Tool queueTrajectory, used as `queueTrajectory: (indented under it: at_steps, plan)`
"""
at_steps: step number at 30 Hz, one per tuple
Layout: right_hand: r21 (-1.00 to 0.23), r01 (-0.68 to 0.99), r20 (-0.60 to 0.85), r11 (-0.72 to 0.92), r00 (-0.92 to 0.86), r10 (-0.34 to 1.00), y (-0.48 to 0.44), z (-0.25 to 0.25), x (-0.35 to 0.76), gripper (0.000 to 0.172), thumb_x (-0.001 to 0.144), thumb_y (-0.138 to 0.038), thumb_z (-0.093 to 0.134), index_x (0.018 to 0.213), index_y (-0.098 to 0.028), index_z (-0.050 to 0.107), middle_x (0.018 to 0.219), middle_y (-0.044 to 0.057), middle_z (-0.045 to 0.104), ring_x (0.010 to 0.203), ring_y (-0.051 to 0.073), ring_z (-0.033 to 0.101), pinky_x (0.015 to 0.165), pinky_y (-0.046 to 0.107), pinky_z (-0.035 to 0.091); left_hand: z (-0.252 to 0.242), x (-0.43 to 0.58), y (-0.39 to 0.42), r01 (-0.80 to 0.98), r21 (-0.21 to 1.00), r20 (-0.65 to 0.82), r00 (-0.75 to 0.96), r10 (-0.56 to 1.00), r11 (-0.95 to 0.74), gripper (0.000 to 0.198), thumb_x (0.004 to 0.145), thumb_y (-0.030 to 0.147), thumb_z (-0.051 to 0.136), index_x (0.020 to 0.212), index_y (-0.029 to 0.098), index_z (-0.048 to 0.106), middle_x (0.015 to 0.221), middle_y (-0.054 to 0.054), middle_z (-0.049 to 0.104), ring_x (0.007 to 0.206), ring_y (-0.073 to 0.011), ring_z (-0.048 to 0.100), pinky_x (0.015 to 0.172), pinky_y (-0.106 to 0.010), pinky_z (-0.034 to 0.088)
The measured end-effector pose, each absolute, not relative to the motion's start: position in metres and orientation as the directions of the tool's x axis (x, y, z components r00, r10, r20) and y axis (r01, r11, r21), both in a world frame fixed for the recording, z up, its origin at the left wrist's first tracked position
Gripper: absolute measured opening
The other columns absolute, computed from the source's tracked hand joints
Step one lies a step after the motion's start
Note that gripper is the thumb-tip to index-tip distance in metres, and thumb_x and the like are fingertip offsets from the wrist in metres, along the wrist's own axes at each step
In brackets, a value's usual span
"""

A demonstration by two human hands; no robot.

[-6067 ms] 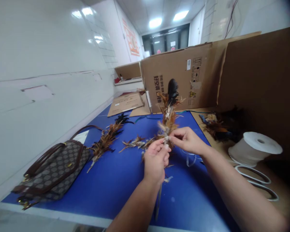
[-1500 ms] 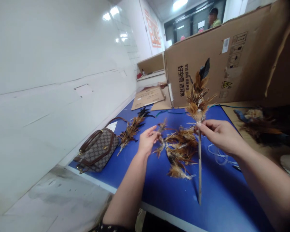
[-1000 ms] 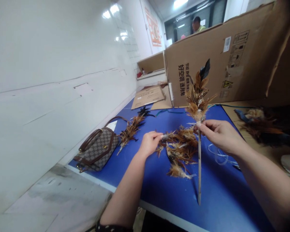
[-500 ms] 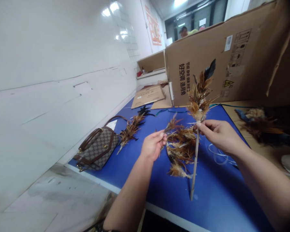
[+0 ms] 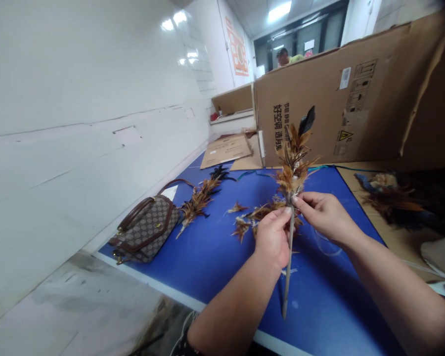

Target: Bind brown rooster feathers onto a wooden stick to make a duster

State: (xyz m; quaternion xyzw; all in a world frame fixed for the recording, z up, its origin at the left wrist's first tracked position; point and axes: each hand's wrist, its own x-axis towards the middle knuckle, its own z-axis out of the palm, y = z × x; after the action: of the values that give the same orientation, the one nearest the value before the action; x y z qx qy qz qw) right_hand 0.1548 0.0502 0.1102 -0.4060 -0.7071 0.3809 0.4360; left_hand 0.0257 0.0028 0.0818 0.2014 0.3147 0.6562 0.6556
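A thin wooden stick stands nearly upright over the blue table, with brown and black feathers bound round its upper part. My right hand pinches the stick just under the feathers. My left hand is closed against the stick from the left, its fingertips pressing a small feather onto it. Loose brown feathers lie on the table just behind my left hand. A clear thread loop lies under my right wrist.
A patterned brown handbag rests at the table's left edge beside a finished feather strip. Large cardboard boxes wall off the back and right. A dark feather pile lies at right. A person is behind the boxes.
My left hand picked a feather from the loose pile and brought it rightward to the stick. The stick and my right hand shifted slightly left and lower in view.
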Motion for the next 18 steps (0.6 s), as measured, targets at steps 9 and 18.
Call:
queueTrajectory:
  at_steps: [9, 18]
  plan:
    - [-0.991, 0.017, 0.12, 0.135, -0.355, 0.927, 0.0413, 0.1157, 0.1492, 0.039, 0.084, -0.058, 0.071, 0.075, -0.021, 0.063, 0.055, 0.0, 0.062, 0.047, 0.018, 0.06, 0.049, 0.03, 0.05, 0.0869, 0.0261, -0.002, -0.712, 0.701, -0.105, -0.034, 0.994, 0.05, 0.03, 0.07, 0.028, 0.086, 0.083, 0.011, 0.066, 0.075, -0.005, 0.065, 0.067, -0.0126, 0.062, 0.066, -0.027, 0.047]
    - [-0.974, 0.047, 0.185, 0.22, -0.386, 0.904, 0.0451, 0.1112, 0.1504, 0.042, 0.087, -0.06, 0.068, 0.075, -0.021, 0.066, 0.057, 0.001, 0.066, 0.053, 0.018, 0.062, 0.054, 0.029, 0.048, 0.0861, 0.0306, -0.0044, -0.652, 0.754, -0.033, -0.154, 0.988, -0.076, 0.028, 0.072, 0.03, 0.085, 0.078, 0.013, 0.063, 0.065, -0.003, 0.062, 0.059, -0.0098, 0.056, 0.06, -0.024, 0.039]
